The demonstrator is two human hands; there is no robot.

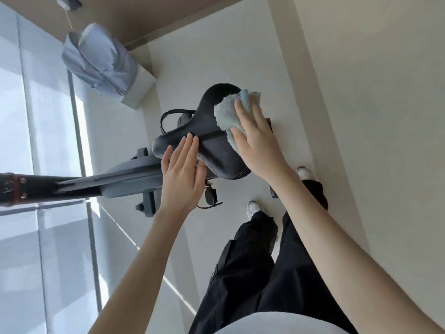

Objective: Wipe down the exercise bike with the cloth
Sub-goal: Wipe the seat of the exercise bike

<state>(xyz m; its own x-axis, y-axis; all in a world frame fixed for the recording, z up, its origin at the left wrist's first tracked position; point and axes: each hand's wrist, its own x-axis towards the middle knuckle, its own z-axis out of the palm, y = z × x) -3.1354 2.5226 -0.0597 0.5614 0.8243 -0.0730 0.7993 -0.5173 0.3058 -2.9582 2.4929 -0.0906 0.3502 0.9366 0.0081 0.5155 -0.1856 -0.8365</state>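
The exercise bike's black saddle (207,131) is in the middle of the head view, seen from above. A light blue fluffy cloth (227,109) lies on the saddle's right side. My right hand (257,141) presses flat on the cloth with straight fingers. My left hand (183,172) rests on the saddle's left edge, fingers straight and together. The bike's grey frame (125,179) runs left from under the saddle, with a pedal (209,196) below it.
A light blue shirt (98,61) hangs at the upper left by the large window (36,116). A white box (139,90) stands on the pale floor beyond the saddle. My legs in black trousers and white shoes (254,208) stand right of the bike.
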